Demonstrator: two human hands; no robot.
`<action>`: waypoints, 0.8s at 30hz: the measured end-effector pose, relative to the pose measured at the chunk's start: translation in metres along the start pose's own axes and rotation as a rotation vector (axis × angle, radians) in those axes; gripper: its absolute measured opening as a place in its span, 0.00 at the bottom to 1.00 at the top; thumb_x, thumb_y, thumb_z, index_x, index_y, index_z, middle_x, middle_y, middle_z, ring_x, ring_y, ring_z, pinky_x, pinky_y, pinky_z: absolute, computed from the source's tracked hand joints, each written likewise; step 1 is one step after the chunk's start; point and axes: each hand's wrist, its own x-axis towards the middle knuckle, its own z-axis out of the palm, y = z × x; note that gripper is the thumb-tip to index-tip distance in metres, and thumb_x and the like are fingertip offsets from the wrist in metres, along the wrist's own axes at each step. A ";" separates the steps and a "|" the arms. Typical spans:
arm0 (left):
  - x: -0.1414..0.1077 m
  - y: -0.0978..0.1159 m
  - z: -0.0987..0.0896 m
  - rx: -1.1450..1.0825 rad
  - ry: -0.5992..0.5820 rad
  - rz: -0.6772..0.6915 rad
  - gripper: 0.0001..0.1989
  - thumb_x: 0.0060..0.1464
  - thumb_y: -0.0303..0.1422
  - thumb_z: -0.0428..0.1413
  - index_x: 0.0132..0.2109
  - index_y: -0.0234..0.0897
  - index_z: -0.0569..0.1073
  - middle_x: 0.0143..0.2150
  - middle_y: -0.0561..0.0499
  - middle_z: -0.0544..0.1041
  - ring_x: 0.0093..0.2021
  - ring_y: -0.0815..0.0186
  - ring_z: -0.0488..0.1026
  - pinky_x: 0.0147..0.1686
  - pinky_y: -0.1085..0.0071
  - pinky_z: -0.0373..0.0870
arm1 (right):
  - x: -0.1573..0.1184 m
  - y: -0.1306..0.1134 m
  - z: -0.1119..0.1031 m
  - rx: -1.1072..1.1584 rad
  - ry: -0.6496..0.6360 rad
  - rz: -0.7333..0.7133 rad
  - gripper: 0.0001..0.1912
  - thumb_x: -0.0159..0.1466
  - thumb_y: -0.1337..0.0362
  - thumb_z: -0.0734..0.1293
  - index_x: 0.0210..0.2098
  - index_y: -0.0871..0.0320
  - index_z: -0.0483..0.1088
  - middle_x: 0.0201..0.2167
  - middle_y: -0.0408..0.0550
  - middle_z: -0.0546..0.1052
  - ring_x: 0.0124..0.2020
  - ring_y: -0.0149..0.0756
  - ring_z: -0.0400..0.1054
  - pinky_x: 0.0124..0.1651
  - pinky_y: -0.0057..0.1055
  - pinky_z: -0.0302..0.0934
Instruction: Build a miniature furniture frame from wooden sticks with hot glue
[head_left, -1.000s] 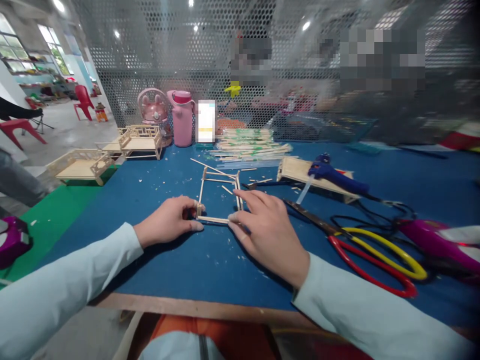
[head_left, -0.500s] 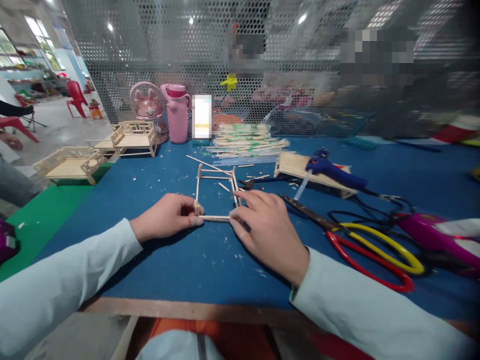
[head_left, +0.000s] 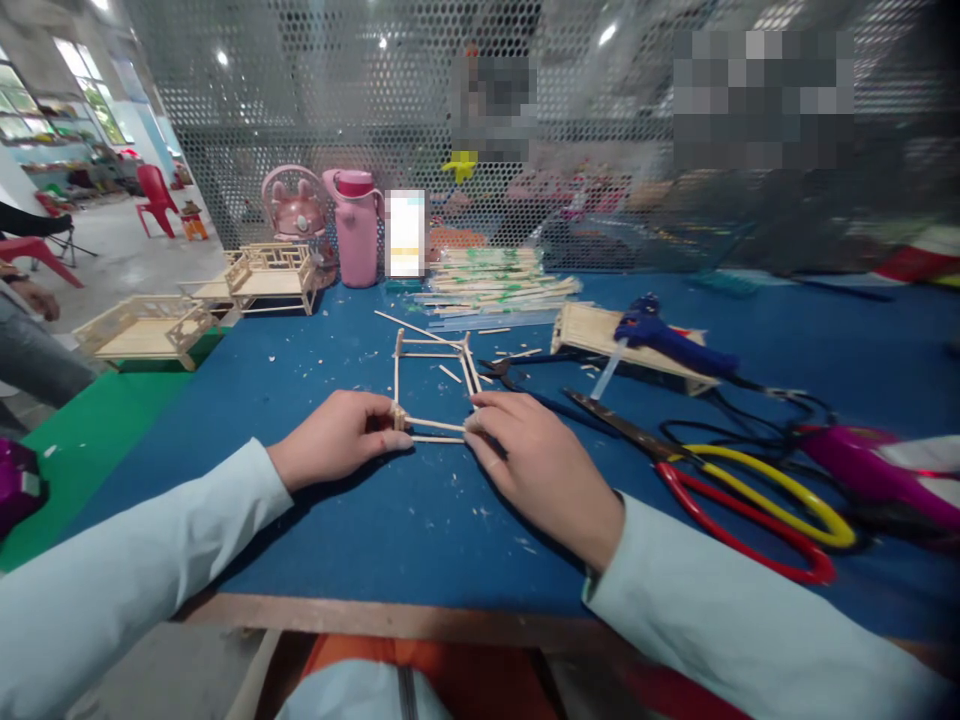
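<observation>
A small open frame of thin wooden sticks [head_left: 396,375] stands on the blue tabletop in front of me. My left hand [head_left: 341,435] is closed, thumb and fingers pinching its near left corner. At the near right corner, my right hand [head_left: 544,455] pinches the end of a thin wooden stick [head_left: 435,425]. This stick spans between my hands, slightly above the frame's near bottom bar [head_left: 439,440]. My fingertips hide both near corners. Just right of the frame lie pliers [head_left: 506,370] with dark handles.
Large scissors [head_left: 652,445] and a blue glue gun [head_left: 667,340] with cables lie to the right. The glue gun rests over a stick-built piece [head_left: 589,335]. Bundled sticks [head_left: 491,280] and a pink bottle [head_left: 356,230] stand behind. Finished-looking miniature furniture [head_left: 150,330] sits left. A mesh screen [head_left: 300,110] rises behind.
The thin stick between my hands now sits above the near bottom bar, with a gap; before, the two lay almost together. Both hands have shifted only slightly.
</observation>
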 end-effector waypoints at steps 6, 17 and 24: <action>-0.001 0.001 0.002 -0.031 0.033 -0.014 0.10 0.53 0.36 0.55 0.38 0.35 0.76 0.33 0.51 0.78 0.31 0.68 0.70 0.33 0.73 0.64 | 0.000 0.000 -0.001 -0.035 -0.015 -0.036 0.09 0.63 0.68 0.61 0.32 0.60 0.72 0.41 0.56 0.76 0.45 0.44 0.68 0.47 0.40 0.64; -0.003 0.010 0.008 0.121 0.093 -0.122 0.12 0.52 0.39 0.54 0.31 0.36 0.77 0.24 0.54 0.75 0.25 0.69 0.66 0.25 0.75 0.57 | 0.001 0.011 -0.008 0.145 -0.055 0.133 0.23 0.56 0.66 0.69 0.51 0.57 0.64 0.48 0.54 0.72 0.48 0.45 0.67 0.49 0.44 0.63; -0.002 0.009 0.008 0.100 0.104 -0.130 0.12 0.52 0.39 0.54 0.31 0.35 0.77 0.24 0.53 0.75 0.25 0.69 0.67 0.26 0.74 0.58 | 0.000 0.023 -0.018 0.432 -0.196 0.299 0.17 0.54 0.66 0.68 0.43 0.55 0.64 0.30 0.42 0.72 0.31 0.32 0.68 0.38 0.32 0.65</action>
